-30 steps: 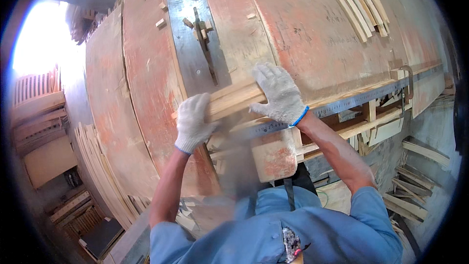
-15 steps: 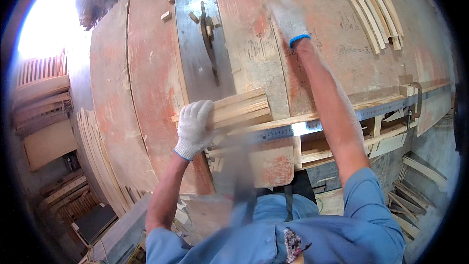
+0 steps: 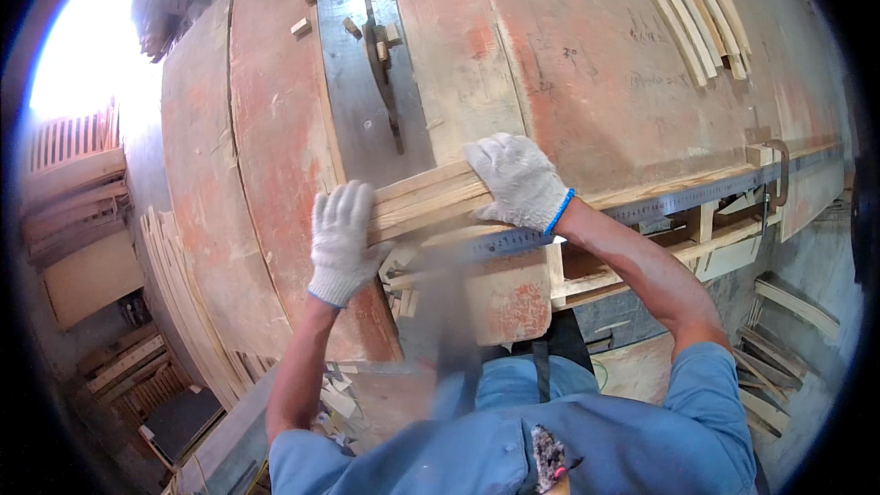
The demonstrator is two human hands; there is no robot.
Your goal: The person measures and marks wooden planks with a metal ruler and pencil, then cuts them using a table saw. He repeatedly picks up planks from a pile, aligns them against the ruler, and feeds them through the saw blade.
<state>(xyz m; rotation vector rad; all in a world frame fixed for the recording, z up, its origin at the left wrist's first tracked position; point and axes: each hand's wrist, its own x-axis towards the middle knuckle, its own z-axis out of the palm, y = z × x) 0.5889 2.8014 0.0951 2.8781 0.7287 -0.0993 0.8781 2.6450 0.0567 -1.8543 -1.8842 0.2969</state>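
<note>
A small bundle of short, pale wooden strips lies at the near side of the worktable, held between both hands. My left hand, in a white knit glove, is closed round its left end. Gloved the same way, with a blue cuff edge, my right hand grips the right end, thumb on the near side and fingers over the top. The palms and the strip ends under the gloves are hidden. Just beyond the strips a grey metal plate is set into the table, with a dark curved bar standing on it.
Small wood offcuts lie around the plate. A long steel ruler runs along the near edge, with a clamp at its right. Long wooden strips lie at the far right. A blurred grey shape stands before my body.
My right hand has come back from the far right of the table and now grips the strips' right end. The left hand has shifted slightly left along with the strips.
</note>
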